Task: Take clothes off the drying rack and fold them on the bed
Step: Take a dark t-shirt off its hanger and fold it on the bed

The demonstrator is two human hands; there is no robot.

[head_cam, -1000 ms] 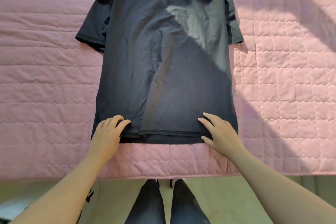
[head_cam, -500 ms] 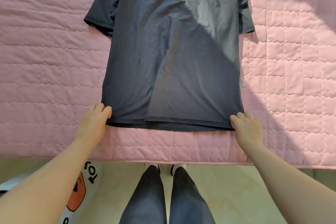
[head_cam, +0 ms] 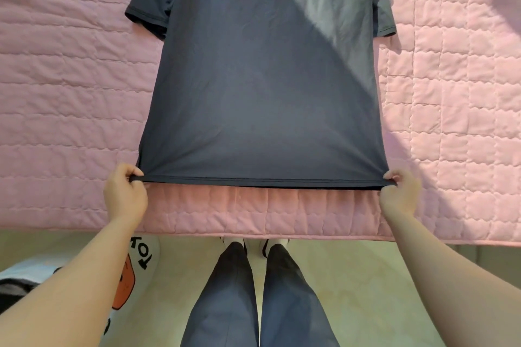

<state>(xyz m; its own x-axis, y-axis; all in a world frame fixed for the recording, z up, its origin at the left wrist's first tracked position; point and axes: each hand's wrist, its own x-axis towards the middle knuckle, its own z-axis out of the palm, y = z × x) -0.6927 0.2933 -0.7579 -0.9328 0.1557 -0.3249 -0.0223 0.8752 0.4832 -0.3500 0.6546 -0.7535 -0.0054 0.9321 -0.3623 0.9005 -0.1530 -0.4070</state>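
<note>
While standing at the pink quilted bed (head_cam: 70, 98), pinches both hem corners of the dark navy short-sleeved T-shirt (head_cam: 262, 93) lying flat mid-frame, left hand (head_cam: 125, 194) and right hand (head_cam: 399, 194) with fingers (head_cam: 132, 170) curled tight on cloth. Holds hem taut, probably to smooth creases before folding.

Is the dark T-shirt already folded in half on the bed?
No, the dark T-shirt lies spread out flat on the pink quilt, the left hand and the right hand each pinching a hem corner.

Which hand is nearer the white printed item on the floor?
Left. The left hand pinches the T-shirt hem above the white item; the right hand pinches the opposite corner.
</note>
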